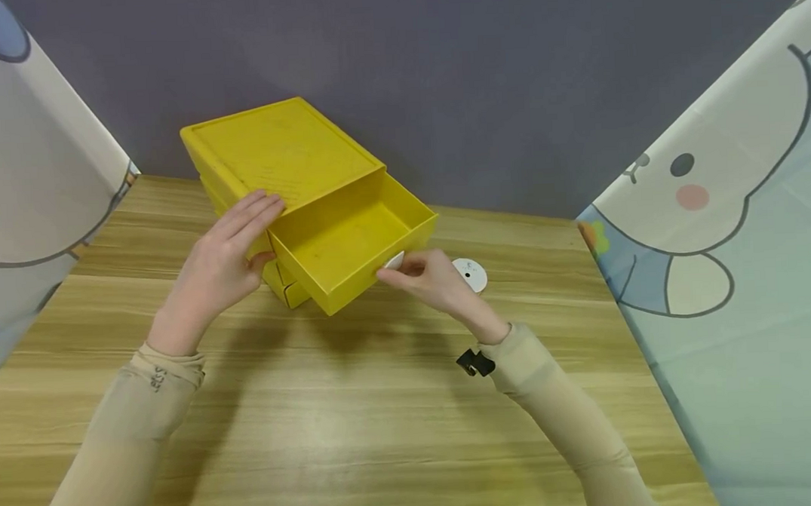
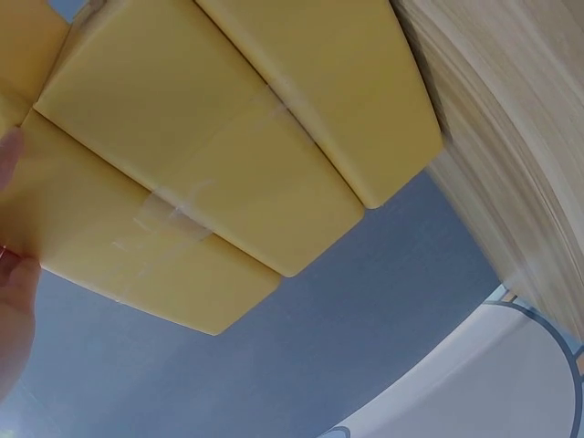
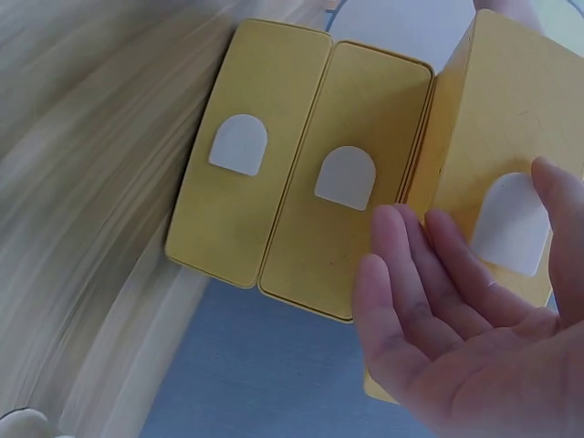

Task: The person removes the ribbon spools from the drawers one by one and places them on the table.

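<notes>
With left fingers extended, likely steadying boxy yellow plastic drawers at ten o'clock. With right hand, touching white arched tab; cannot tell whether grasping.

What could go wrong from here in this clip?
The top drawer is well out, so pulling further might make it drop. The left hand lies beside its opening, so a finger could get pinched on closing. The white disc sits close to the right hand and might get knocked.

Both arms are stretched out front, left hand has its fingers pretty straight, right hand is kinda pinching, thumb out.
</notes>
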The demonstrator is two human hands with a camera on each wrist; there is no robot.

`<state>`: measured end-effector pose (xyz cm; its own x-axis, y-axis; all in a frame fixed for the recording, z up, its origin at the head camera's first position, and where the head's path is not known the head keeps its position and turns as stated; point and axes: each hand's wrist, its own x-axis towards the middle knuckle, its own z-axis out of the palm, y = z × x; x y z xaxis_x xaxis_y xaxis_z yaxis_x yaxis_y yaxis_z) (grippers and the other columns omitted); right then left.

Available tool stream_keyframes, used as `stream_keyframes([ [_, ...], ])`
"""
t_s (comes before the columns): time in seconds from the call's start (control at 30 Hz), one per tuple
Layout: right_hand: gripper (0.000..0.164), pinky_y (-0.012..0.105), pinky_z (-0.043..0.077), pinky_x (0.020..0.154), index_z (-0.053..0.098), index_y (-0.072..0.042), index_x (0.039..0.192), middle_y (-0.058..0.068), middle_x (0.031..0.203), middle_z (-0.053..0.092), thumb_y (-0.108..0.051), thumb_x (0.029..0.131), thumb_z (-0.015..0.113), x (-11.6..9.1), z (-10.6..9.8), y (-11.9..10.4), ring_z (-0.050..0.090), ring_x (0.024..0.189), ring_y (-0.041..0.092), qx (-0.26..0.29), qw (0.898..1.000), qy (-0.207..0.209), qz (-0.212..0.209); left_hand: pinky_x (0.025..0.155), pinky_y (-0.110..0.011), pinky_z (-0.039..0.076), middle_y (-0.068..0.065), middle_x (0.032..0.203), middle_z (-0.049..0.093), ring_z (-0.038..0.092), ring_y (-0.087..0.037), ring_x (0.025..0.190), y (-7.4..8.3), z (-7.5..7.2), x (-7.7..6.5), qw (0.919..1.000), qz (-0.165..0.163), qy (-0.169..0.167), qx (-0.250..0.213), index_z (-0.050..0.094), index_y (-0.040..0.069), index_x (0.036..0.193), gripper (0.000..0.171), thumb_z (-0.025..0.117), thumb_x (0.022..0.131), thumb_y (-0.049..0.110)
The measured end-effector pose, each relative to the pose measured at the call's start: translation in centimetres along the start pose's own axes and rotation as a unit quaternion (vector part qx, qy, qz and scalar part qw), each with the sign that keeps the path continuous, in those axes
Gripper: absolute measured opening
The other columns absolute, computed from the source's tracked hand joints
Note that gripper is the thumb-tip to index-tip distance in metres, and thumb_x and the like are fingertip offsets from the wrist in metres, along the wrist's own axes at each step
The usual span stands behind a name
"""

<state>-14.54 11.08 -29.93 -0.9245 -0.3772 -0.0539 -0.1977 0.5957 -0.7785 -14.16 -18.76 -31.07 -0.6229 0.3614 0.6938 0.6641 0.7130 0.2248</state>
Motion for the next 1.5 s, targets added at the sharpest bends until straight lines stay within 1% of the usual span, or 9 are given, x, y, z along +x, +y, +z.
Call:
stream_keyframes([
  [0.13,0.032,0.021,0.036,0.053,0.062,-0.011,0.069,-0.001,0.066,0.055,-0.036,0.089,0.067,0.8,0.2,-0.2,0.043,0.062,0.012,0.0,1.0,0.011,-0.003,0.117,-0.039,0.038,-0.02,0.138,0.054,0.047,-0.036,0.132,0.1,0.0,0.0,1.0,-0.002,-0.001,-0.002,0.052,-0.002,0.135,0.075,0.073,0.065,-0.019],
  [0.23,0.036,0.022,0.034,0.053,0.059,-0.012,0.067,-0.003,0.064,0.05,-0.039,0.088,0.066,1.6,0.3,-0.5,0.04,0.06,0.012,0.0,1.0,0.013,0.001,0.117,-0.039,0.038,-0.02,0.138,0.054,0.047,-0.036,0.132,0.0,0.1,0.0,1.0,-0.001,-0.001,0.001,0.052,-0.002,0.135,0.076,0.074,0.065,-0.019],
  [0.43,0.036,0.022,0.043,0.056,0.066,-0.012,0.075,0.002,0.076,0.065,-0.045,0.088,0.065,3.1,0.7,-1.1,0.053,0.069,0.015,0.023,0.999,0.0,0.022,0.117,-0.04,0.038,-0.02,0.137,0.055,0.048,-0.037,0.131,0.0,0.4,0.0,1.0,0.005,0.003,0.0,0.052,-0.003,0.134,0.075,0.074,0.064,-0.019],
  [0.63,0.043,0.023,0.054,0.068,0.068,-0.004,0.089,0.004,0.083,0.066,-0.047,0.088,0.064,4.5,1.3,-1.7,0.058,0.076,0.015,0.102,0.993,-0.016,0.058,0.116,-0.041,0.04,-0.02,0.137,0.055,0.048,-0.037,0.131,0.2,0.7,0.1,1.0,0.007,0.002,-0.001,0.052,-0.003,0.134,0.075,0.074,0.065,-0.02],
  [0.83,0.051,0.022,0.058,0.075,0.068,-0.006,0.109,0.014,0.107,0.069,-0.051,0.086,0.064,5.7,2.0,-2.3,0.064,0.088,0.015,0.125,0.988,-0.016,0.091,0.113,-0.044,0.042,-0.02,0.136,0.055,0.048,-0.036,0.131,0.3,0.6,0.1,1.0,0.004,-0.002,-0.007,0.053,-0.002,0.134,0.074,0.074,0.064,-0.02],
  [0.93,0.052,0.021,0.055,0.072,0.069,-0.006,0.108,0.017,0.111,0.069,-0.053,0.086,0.064,6.3,2.3,-2.7,0.066,0.095,0.021,0.124,0.987,-0.012,0.102,0.112,-0.046,0.042,-0.02,0.137,0.055,0.047,-0.037,0.131,0.3,0.5,0.1,1.0,0.005,-0.006,-0.006,0.052,-0.003,0.134,0.075,0.074,0.065,-0.019],
  [1.1,0.051,0.025,0.052,0.074,0.069,-0.006,0.107,0.015,0.111,0.07,-0.052,0.087,0.062,7.2,2.8,-3.1,0.065,0.106,0.028,0.122,0.988,-0.012,0.098,0.11,-0.048,0.044,-0.02,0.138,0.054,0.047,-0.036,0.132,0.3,0.3,0.0,0.9999,0.004,-0.009,-0.003,0.051,-0.002,0.135,0.075,0.074,0.065,-0.019],
  [1.4,0.046,0.02,0.05,0.073,0.07,-0.004,0.095,0.014,0.102,0.073,-0.049,0.086,0.065,8.2,3.4,-3.7,0.068,0.096,0.025,0.148,0.984,0.006,0.094,0.113,-0.043,0.041,-0.019,0.139,0.054,0.046,-0.035,0.133,0.1,0.1,-0.2,1.0,0.0,-0.008,-0.001,0.052,-0.002,0.135,0.075,0.075,0.065,-0.018],
  [1.5,0.045,0.023,0.052,0.077,0.071,-0.004,0.095,0.013,0.098,0.074,-0.048,0.086,0.066,8.2,3.5,-3.8,0.068,0.095,0.025,0.152,0.984,0.012,0.094,0.113,-0.043,0.041,-0.019,0.138,0.054,0.046,-0.035,0.133,0.1,0.0,-0.2,1.0,0.002,-0.005,0.001,0.052,-0.003,0.134,0.075,0.075,0.065,-0.018],
])
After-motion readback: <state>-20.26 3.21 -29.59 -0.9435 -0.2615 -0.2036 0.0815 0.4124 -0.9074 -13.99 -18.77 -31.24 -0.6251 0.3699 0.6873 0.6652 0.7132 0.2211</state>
